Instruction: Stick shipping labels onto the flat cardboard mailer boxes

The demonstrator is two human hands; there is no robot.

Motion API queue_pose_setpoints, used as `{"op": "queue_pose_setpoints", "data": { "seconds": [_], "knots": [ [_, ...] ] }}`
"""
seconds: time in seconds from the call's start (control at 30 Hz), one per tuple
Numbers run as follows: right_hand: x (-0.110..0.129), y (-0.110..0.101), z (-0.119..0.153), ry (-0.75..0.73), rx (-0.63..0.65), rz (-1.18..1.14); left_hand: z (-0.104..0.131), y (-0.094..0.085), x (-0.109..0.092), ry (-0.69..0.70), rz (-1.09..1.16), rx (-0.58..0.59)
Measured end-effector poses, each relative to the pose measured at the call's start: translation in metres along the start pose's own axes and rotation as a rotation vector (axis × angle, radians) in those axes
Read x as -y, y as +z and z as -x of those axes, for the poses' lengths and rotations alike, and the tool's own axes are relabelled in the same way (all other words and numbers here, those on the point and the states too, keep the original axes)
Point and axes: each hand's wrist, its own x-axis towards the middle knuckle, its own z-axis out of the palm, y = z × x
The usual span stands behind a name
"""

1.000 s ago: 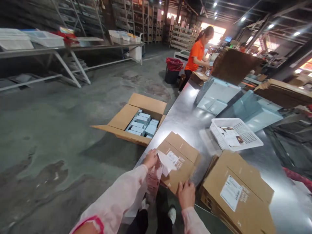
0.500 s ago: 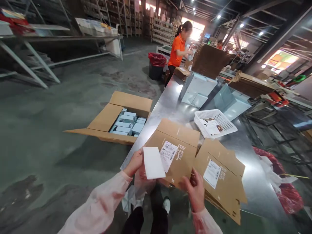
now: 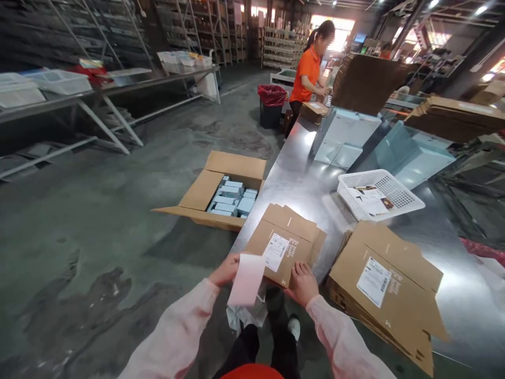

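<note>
- At the lower centre of the frame: the slip (image 3: 248, 281), pinched in the left hand (image 3: 226, 269) at its upper left edge. The exact thumb position cannot be told.
- Right hand (image 3: 303, 284): fingers close together and slightly bent on the near right corner of the flat carton (image 3: 262, 234). Thumb lies apart, towards the near edge; whether it grips underneath cannot be told.
- Carton: folded flat at the edge of the bench (image 3: 294, 181), lower centre, with a label (image 3: 276, 251) on its upper face, beside the slip.
- Slip handling (judged): very light, limp, prone to creasing or tearing. Hold by a margin, with a light pinch.
- Carton handling (judged): light, fairly stiff across the panel, flexible at the creases, dry and not very slippery. Grip at opposite side edges; keep fingers off the label.
- Lower right: a second stack (image 3: 418, 310) of flat cartons, its top one labelled.
- Right of centre: white basket (image 3: 410, 201) with printed cards (image 3: 371, 202) inside.
- Centre, on the floor: open box (image 3: 201, 189) containing small blue boxes (image 3: 225, 200).
</note>
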Motion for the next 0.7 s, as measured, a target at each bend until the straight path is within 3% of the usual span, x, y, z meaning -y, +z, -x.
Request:
{"op": "queue_pose_setpoints", "data": {
  "seconds": [0.1, 0.17, 0.27, 0.33, 0.57, 0.63, 0.7],
  "knots": [
    [0.001, -0.007, -0.001, -0.027, 0.006, 0.016, 0.031, 0.018, 0.010, 0.051, -0.257, 0.433],
    [0.002, -0.010, -0.001, -0.036, 0.001, 0.027, 0.041, 0.035, 0.024, 0.156, -0.537, 0.558],
    [0.000, -0.012, 0.001, -0.049, -0.005, 0.042, 0.040, 0.053, 0.046, 0.296, -0.939, 0.479],
    [-0.002, -0.013, 0.002, -0.065, -0.005, 0.050, 0.033, 0.056, 0.057, 0.330, -1.081, 0.400],
    [0.000, -0.013, 0.003, -0.156, -0.034, 0.079, 0.025, 0.059, 0.066, 0.365, -1.283, 0.359],
    [-0.003, -0.027, 0.005, -0.154, -0.090, 0.078, 0.026, 0.063, 0.065, 0.332, -1.297, 0.358],
    [-0.014, -0.052, 0.012, -0.137, -0.245, 0.049, 0.026, 0.066, 0.065, 0.303, -1.268, 0.355]
  ]
}}
